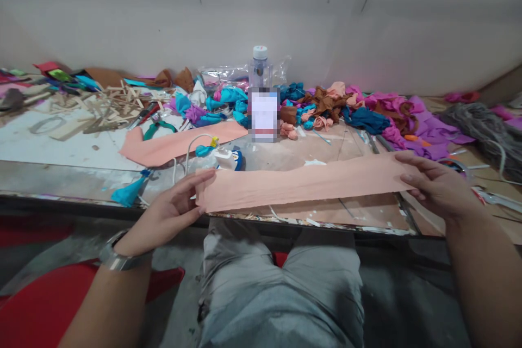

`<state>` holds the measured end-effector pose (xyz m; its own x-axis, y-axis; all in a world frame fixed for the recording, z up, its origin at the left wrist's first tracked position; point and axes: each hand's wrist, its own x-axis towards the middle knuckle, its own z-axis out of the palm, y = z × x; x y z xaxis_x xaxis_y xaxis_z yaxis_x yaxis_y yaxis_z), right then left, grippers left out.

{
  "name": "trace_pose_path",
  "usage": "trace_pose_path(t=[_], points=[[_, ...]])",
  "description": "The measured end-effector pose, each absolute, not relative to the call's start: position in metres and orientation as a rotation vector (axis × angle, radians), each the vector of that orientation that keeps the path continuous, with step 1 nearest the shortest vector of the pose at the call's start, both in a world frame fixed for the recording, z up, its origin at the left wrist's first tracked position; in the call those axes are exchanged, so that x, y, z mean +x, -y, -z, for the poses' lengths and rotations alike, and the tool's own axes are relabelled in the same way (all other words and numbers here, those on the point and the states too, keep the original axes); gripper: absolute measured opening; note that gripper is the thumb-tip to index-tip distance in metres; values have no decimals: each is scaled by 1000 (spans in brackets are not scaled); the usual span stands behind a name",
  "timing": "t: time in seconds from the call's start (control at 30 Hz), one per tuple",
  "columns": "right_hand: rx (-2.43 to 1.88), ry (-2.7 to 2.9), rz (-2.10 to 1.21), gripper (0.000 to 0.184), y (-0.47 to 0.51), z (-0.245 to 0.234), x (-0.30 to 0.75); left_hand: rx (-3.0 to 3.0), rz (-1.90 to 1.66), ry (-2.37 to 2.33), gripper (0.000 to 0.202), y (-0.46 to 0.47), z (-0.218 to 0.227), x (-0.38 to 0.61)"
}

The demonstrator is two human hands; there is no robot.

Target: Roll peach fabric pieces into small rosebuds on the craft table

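A long strip of peach crepe paper (pixel 302 185) stretches sideways between my hands, above the front edge of the table. My left hand (pixel 175 201) pinches its left end between thumb and fingers. At the other end, my right hand (pixel 434 182) grips the strip, thumb on the near face. Behind the strip lies a second, darker peach paper piece (pixel 179 147), folded near its left end. A white plug-like item with a cable (pixel 222 157) sits just beyond the held strip. Near my left hand, a blue paper piece (pixel 128 190) rests at the table edge.
A clear bottle with a white cap (pixel 260 65) stands at the back, a blurred upright phone-like object (pixel 264 117) before it. Crumpled coloured paper (pixel 428 119) heaps along the wall. Wooden sticks (pixel 118 100) and green-handled pliers (pixel 159 129) lie left; grey yarn (pixel 481 130) lies right.
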<state>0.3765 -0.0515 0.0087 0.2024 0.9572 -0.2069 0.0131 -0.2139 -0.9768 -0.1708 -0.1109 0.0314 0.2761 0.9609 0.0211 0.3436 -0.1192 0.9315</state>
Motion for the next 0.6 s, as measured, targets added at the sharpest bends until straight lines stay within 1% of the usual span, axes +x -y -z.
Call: trace_pose_path(t=[0.13,0.33,0.47,0.6], points=[[-1438,942,-1110,69,54,-9,378,1649,-869,-1271,57,107,-29,-177],[-1430,952,-902,75,64,-9,378,1560,-925,-1242,61,105,-23,-185],[-1469,987,-895,83,70,-13,372,1539,-924,-1197,63,106,-21,-192],[-1494,1022,-906,83,73,-18,364,1553,-934,-1198,67,107,-20,-196]])
